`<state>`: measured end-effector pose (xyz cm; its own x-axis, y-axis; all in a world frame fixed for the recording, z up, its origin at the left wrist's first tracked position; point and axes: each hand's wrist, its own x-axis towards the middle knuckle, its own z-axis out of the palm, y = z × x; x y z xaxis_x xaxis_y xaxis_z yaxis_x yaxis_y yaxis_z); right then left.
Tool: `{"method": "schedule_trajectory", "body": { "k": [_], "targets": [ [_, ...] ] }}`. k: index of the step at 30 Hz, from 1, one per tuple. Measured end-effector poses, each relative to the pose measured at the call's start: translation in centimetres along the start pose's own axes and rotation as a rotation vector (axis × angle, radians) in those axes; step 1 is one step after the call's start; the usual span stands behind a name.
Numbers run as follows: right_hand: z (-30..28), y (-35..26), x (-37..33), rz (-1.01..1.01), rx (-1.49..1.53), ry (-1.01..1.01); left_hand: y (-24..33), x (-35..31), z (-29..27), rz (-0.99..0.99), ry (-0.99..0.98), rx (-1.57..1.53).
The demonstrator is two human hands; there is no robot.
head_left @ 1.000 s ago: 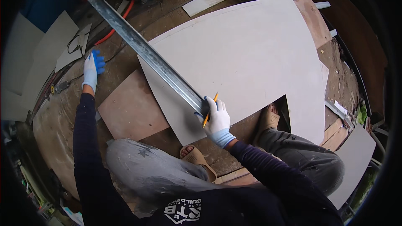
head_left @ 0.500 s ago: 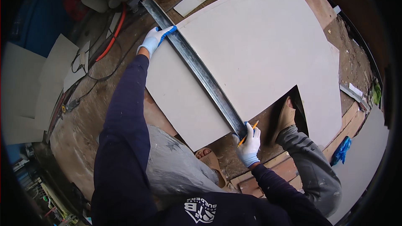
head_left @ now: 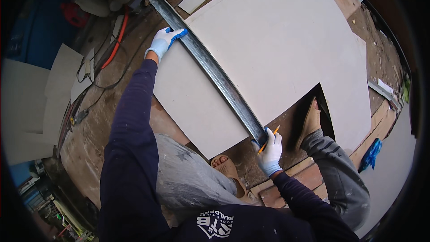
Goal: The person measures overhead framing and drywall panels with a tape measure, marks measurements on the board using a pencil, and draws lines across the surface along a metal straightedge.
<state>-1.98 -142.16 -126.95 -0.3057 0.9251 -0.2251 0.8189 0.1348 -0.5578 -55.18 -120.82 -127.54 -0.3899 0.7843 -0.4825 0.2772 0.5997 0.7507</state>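
Observation:
A long galvanized metal channel [head_left: 214, 71] lies slantwise across a large pale flat board [head_left: 277, 49], from the far left to the near right. My left hand [head_left: 164, 42], in a white and blue glove, is closed on the channel's upper part, thumb over its edge. At the lower end my right hand [head_left: 270, 150], gloved the same way, grips the channel's end. A yellow pencil [head_left: 269, 140] is held between the fingers of that right hand. The board has a notch cut in its near right side, where one of my sandalled feet stands.
An orange hose [head_left: 117, 40] and a dark cable run along the left, near a corded tool part [head_left: 79, 116]. Pale board offcuts [head_left: 27, 94] lean at far left. A blue glove [head_left: 371, 153] lies on another board [head_left: 394, 170] at right. Wooden planks [head_left: 291, 188] lie near my feet.
The view has shifted slightly. Both hands keep their hold on the channel, and its near end sits a little further right in the picture. Hardly anything else differs.

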Motion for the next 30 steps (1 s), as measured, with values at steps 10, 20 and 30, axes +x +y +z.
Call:
{"method": "schedule_trajectory", "body": {
  "k": [10, 20, 30],
  "targets": [
    [-0.4, 0.8, 0.6, -0.042, -0.017, 0.027, 0.8, -0.9, 0.9, -0.08, 0.024, -0.097],
    [-0.6, 0.6, 0.7, -0.069, 0.001, 0.02, 0.6, -0.8, 0.2, -0.087, 0.052, -0.133],
    [-0.3, 1.0, 0.5, -0.062, -0.007, 0.012, 1.5, -1.4, 0.7, -0.057, 0.028, -0.093]
  ]
}}
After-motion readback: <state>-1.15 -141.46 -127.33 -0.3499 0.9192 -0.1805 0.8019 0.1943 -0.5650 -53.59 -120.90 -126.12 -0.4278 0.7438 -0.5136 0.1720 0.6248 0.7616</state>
